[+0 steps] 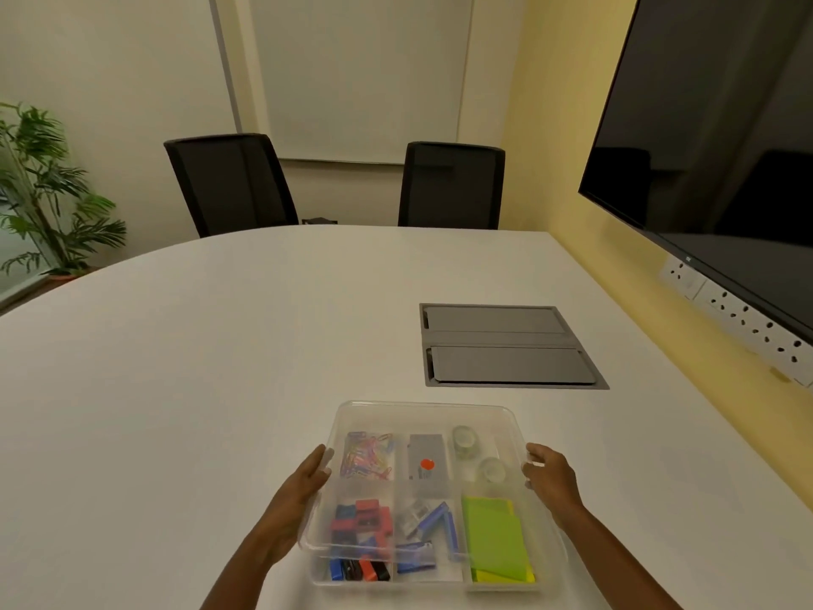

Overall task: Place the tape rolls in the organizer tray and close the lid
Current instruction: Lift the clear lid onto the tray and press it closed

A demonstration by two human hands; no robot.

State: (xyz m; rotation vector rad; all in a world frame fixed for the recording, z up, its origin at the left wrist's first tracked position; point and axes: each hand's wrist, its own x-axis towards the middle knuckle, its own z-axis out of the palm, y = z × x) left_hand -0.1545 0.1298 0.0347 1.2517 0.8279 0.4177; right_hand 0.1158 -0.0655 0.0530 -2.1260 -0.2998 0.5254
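Note:
A clear plastic organizer tray (323,576) sits on the white table near me. Two clear tape rolls (466,440) (492,471) lie in its far right compartment. A clear lid (422,409) hovers over the tray, shifted toward the far side, its near edge raised. My left hand (303,490) grips the lid's left edge. My right hand (550,475) grips its right edge. Other compartments hold coloured paper clips, a grey box with a red dot, red, blue and black clips, blue staple boxes and green and yellow sticky notes.
A grey cable hatch (506,345) is set into the table beyond the tray. Two black chairs (233,182) (451,184) stand at the far edge. A large dark screen (726,147) hangs on the right wall above white sockets. A plant (44,187) stands at the left.

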